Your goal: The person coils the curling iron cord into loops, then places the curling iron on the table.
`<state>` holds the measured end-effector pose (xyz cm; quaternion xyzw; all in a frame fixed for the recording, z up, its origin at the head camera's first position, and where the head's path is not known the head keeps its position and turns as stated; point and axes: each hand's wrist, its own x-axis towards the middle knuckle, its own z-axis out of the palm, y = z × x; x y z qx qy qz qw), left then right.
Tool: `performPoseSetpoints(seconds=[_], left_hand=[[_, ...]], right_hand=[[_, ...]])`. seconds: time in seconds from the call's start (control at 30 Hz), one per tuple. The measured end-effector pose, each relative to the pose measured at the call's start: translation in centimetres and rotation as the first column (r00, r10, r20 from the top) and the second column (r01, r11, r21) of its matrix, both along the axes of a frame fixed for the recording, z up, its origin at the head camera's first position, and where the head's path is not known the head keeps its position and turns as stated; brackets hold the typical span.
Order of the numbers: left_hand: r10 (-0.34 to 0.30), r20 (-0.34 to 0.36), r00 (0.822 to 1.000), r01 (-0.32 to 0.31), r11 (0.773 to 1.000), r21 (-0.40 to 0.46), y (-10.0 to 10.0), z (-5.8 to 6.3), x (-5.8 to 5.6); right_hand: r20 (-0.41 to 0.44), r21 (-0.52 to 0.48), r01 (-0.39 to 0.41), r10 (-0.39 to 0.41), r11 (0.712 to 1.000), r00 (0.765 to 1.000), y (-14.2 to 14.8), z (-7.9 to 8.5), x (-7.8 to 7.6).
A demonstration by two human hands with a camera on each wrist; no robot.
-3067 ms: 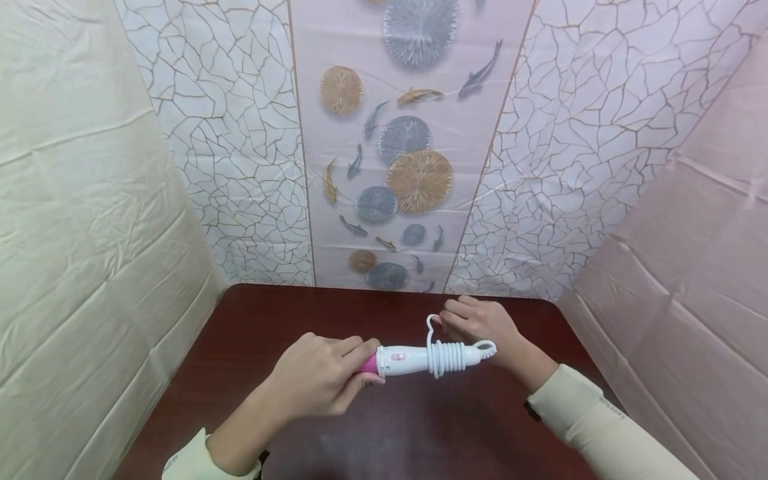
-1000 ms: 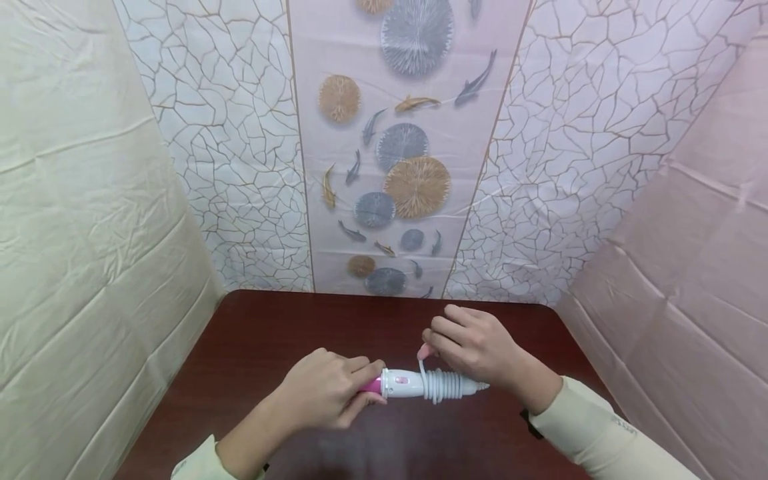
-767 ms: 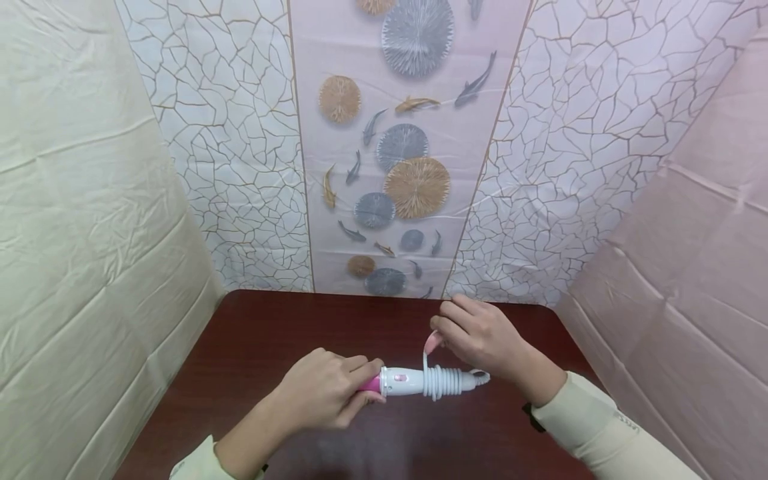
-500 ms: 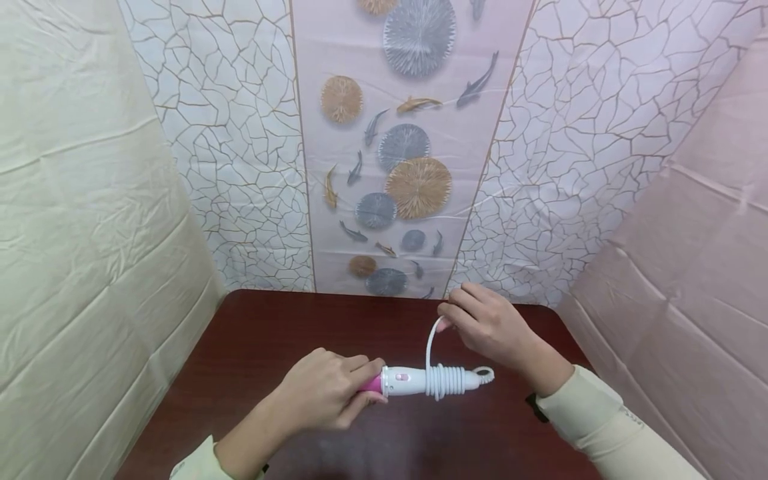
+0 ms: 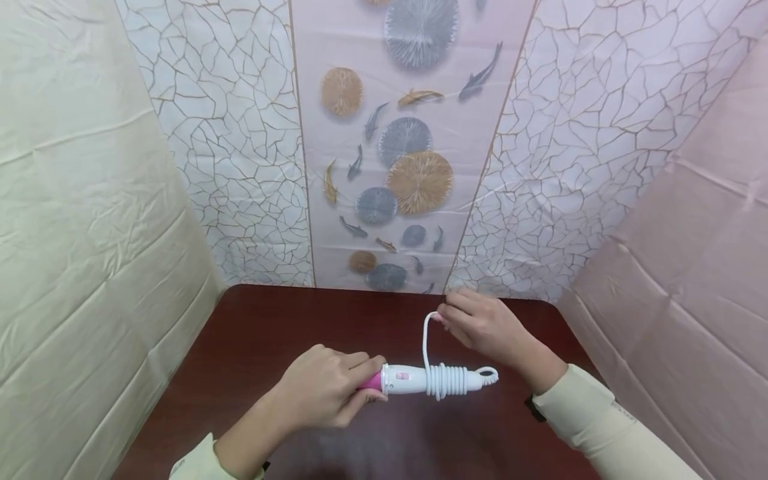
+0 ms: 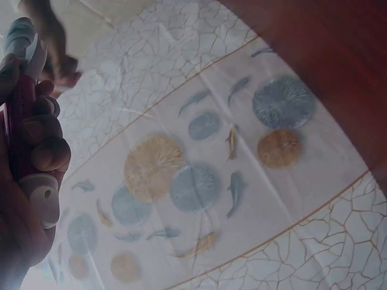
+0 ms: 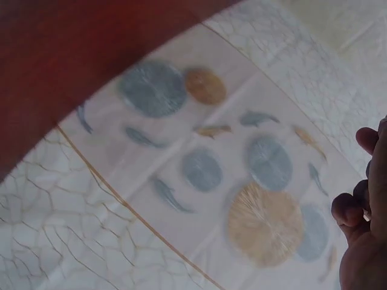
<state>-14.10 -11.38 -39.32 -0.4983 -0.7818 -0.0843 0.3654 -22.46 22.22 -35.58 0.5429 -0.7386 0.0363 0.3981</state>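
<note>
In the head view a hair iron (image 5: 408,380) with a white handle and pink barrel lies level above the table. My left hand (image 5: 324,387) grips it by the pink end. White cord (image 5: 447,380) is wound in several turns round the handle, and a small loop of it leaves the handle's right tip. From the inner turn a strand rises to my right hand (image 5: 483,327), which pinches it between thumb and fingers. The left wrist view shows fingers curled round the pink barrel (image 6: 21,109). In the right wrist view my curled right fingers (image 7: 347,211) show at the edge.
Below both hands lies a dark red-brown table (image 5: 288,320) with rounded far corners. A patterned cloth (image 5: 378,133) with fish and round shapes hangs behind it. Plain pale cloth (image 5: 90,267) closes the left side, and pinkish cloth (image 5: 678,267) the right.
A second ago my right hand was low over the turns with a short strand; it has since risen away from the handle, and the strand is longer. My left hand has kept its grip.
</note>
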Motion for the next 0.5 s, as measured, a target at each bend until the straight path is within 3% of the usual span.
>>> performPoseSetpoints(seconds=[0.17,0.33,0.43,0.5], left_hand=[[0.011,-0.037,0.999,-0.009,0.999,0.051,-0.1,1.1,-0.5],[0.055,-0.036,0.998,-0.052,0.996,0.066,-0.4,1.2,-0.7],[0.088,-0.027,0.996,-0.085,0.993,0.078,-0.5,1.1,-0.9],[0.108,-0.023,0.994,-0.106,0.991,0.085,-0.6,0.9,-1.0]], right_hand=[[0.034,0.039,-0.019,0.018,0.999,0.999,-0.3,-2.5,0.1],[0.160,0.014,0.021,-0.023,1.000,0.987,-1.2,-5.1,1.5],[0.107,0.004,0.014,-0.015,1.000,0.994,-1.7,-6.4,2.2],[0.003,0.024,-0.010,0.010,1.000,1.000,-2.0,-7.0,2.7]])
